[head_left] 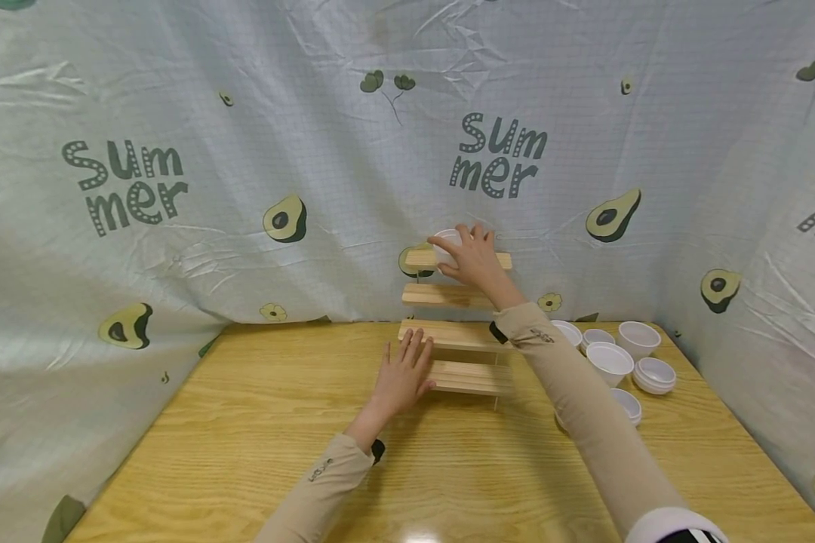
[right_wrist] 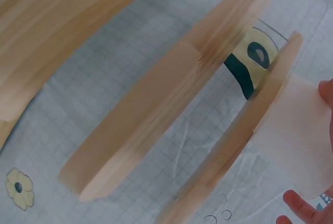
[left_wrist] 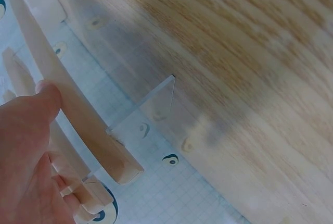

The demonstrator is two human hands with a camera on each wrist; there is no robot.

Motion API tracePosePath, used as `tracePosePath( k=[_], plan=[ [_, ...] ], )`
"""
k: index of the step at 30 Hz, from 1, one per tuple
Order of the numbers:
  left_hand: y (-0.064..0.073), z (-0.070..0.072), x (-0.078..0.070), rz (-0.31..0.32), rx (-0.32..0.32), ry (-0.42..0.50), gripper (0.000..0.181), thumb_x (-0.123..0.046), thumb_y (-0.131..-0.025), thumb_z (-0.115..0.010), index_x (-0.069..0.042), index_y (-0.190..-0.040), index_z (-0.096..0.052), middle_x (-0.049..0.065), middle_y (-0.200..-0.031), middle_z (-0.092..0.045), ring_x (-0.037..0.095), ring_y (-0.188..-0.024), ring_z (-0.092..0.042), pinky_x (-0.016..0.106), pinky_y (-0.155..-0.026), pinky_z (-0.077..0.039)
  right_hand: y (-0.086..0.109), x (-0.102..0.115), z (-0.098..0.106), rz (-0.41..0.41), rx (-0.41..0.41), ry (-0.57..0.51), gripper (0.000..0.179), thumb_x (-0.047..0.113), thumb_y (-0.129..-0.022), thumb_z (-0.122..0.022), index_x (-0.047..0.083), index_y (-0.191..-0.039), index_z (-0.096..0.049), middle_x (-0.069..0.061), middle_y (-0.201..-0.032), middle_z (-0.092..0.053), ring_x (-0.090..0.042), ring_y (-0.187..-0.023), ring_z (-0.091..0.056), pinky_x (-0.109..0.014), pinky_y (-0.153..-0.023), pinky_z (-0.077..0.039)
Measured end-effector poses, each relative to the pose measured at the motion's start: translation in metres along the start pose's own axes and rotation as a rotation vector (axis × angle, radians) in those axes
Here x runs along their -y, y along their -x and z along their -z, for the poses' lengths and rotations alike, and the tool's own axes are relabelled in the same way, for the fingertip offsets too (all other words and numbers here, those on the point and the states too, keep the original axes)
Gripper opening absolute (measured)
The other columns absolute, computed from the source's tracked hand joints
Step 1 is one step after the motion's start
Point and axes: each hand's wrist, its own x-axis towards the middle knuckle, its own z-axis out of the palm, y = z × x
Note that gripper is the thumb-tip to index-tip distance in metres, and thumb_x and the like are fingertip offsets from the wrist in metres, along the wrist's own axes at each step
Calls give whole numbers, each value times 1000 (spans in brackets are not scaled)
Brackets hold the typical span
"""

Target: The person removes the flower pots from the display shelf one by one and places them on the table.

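A tiered wooden rack with clear side supports stands at the back of the table. At its highest board, my right hand grips a white plastic cup between thumb and fingers. The cup sits over that board and is partly covered by the hand in the head view. Lower down, my left hand rests against the rack's left end with fingers extended. Its thumb touches the edge of the lowest board, and its fingertips reach the board above.
To the right, partly behind my right sleeve, several white cups and low stacked bowls stand on the wooden table. A printed cloth hangs close behind the rack and along both sides.
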Motion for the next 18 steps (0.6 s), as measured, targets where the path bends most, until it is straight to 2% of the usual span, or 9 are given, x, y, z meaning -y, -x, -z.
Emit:
tracePosePath(
  k=[3, 13, 18],
  plan=[
    [1, 0, 0, -2, -6, 5, 71, -47, -86, -49, -12, -142, -23, 12, -148, -20, 28, -137, -18, 54, -103, -27, 2, -1, -2, 21, -36, -15, 47, 39, -83, -59, 35, -128, -46, -21, -120, -46, -40, -94, -43, -54, -76, -36],
    [0, 1, 1, -1, 14, 21, 70, -46, -87, -48, -11, -143, -22, 12, -149, -18, 28, -138, -16, 54, -104, -24, 11, -8, -7, 92, -184, 37, 43, 38, -82, -60, 33, -123, -50, -22, -115, -48, -38, -85, -44, -47, -63, -34],
    [1, 2, 0, -1, 11, 18, 71, -46, -86, -49, -11, -142, -23, 12, -148, -19, 28, -137, -17, 54, -104, -25, 17, -13, -12, 161, -339, 43, 39, 37, -81, -62, 32, -119, -53, -22, -109, -51, -36, -78, -44, -44, -57, -32]
  ],
)
